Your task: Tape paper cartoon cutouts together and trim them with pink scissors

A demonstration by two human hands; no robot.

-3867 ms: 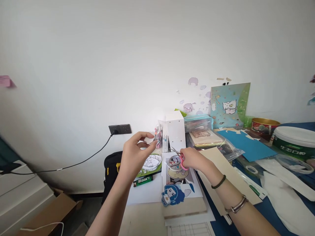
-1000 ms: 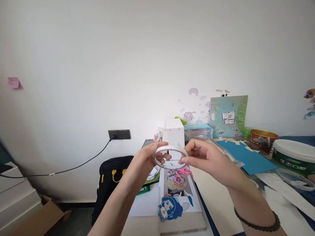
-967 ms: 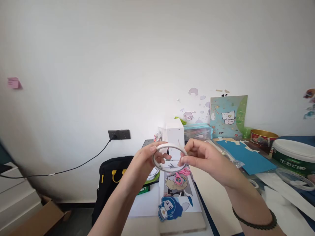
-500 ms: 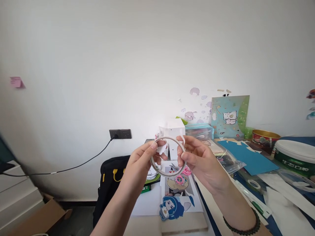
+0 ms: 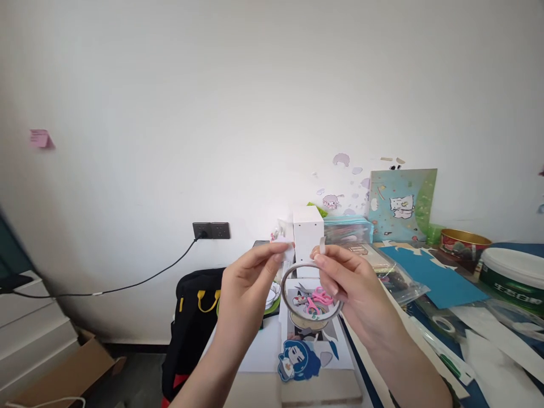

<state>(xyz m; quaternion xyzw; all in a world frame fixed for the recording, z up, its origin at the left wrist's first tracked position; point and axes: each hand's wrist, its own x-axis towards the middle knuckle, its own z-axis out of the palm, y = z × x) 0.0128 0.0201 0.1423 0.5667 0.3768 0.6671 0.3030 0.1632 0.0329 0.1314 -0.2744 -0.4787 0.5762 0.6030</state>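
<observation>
I hold a thin white roll of double-sided tape (image 5: 293,309) up over the desk. My right hand (image 5: 346,283) grips the ring at its upper right, fingers closed, with a short loose end of tape sticking up above the fingers. My left hand (image 5: 246,283) pinches a small white piece (image 5: 284,249) at the ring's upper left. Seen through the ring, pink-handled scissors (image 5: 317,297) lie on a printed cartoon sheet (image 5: 312,334). A blue-haired cartoon cut-out (image 5: 297,357) lies in front of it.
A white box (image 5: 308,238) stands at the desk's back by the wall. Blue paper (image 5: 429,272), a green-and-white tub (image 5: 510,272), a red tin (image 5: 463,243) and plastic bags crowd the right. A black bag (image 5: 193,306) and a wall socket with cable (image 5: 210,230) are at left.
The scissors were put down on the cartoon sheet and both hands took up the tape ring. The ring has tilted and dropped slightly right; my left hand now pinches a white piece beside it.
</observation>
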